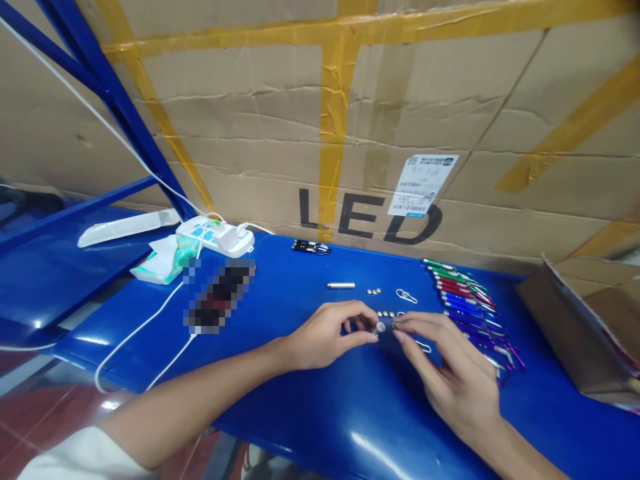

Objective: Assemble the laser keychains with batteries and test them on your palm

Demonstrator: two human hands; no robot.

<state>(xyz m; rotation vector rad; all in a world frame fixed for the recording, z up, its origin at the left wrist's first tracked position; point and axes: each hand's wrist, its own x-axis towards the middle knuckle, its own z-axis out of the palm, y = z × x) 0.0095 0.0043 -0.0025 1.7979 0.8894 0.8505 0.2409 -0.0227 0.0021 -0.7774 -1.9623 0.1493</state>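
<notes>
Before carton (260, 133), left hand (327, 333) pinching silvery piece (381, 327), right hand (457, 363) perhaps pinching tiny part (395, 324), coloured tubes (457, 299) alongside

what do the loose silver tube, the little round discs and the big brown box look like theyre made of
Slim silver cylindrical tube: probably metal, polished, going by its bright highlight, though coated plastic is possible.
Small round silvery discs: likely metal, smooth; they gleam, but are too small to be sure.
Large brown box: cardboard, mostly matt, judging by its creased, wrinkled surface.
</notes>
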